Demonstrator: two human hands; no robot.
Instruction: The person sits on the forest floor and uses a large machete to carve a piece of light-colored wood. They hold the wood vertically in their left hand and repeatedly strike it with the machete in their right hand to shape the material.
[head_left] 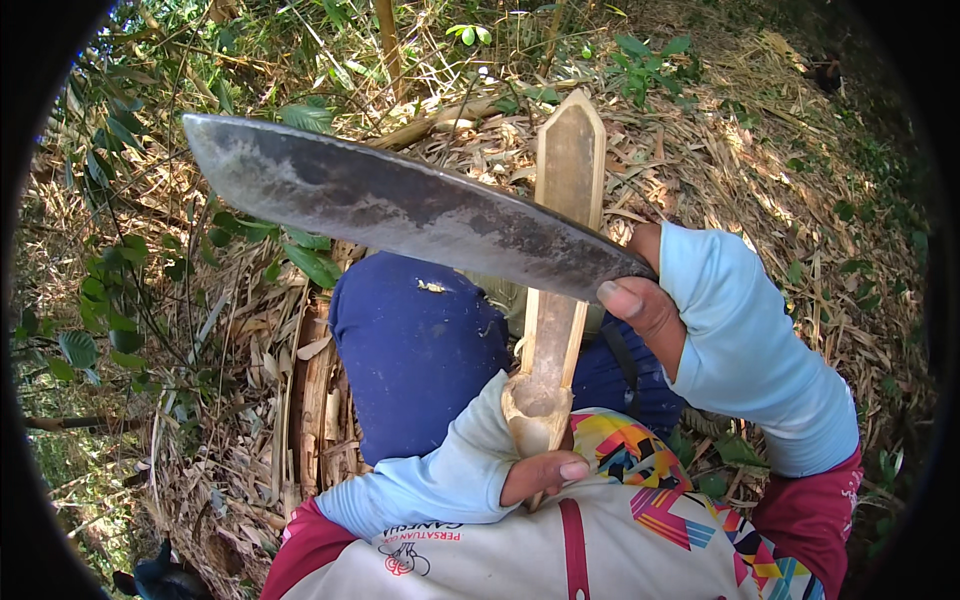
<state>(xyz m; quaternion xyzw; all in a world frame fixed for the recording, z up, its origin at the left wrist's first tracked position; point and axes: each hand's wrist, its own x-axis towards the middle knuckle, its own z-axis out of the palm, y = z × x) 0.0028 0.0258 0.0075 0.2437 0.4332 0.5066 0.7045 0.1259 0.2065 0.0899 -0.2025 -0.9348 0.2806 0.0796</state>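
Observation:
My right hand (pixel 650 305) is closed around the base of a machete (pixel 400 205), its thumb against the blade. The handle is hidden behind hand and sleeve. The broad, stained dark-grey blade reaches out to the left. Behind it stands a split bamboo piece (pixel 570 170), pale at the cut edges, with a pointed far end and a hollow node near its lower end. My left hand (pixel 535 478) grips that lower end, thumb across the front. The blade crosses the middle of the bamboo; whether they touch I cannot tell. Light-blue sleeves cover much of both hands.
My legs in blue trousers (pixel 415 350) are bent below the blade. Dry bamboo leaves and shavings (pixel 750 190) cover the ground. Left of my leg lies a split bamboo length (pixel 312 400). Green leafy stems (pixel 120 290) grow at the left, and thin upright stalks (pixel 388 45) stand ahead.

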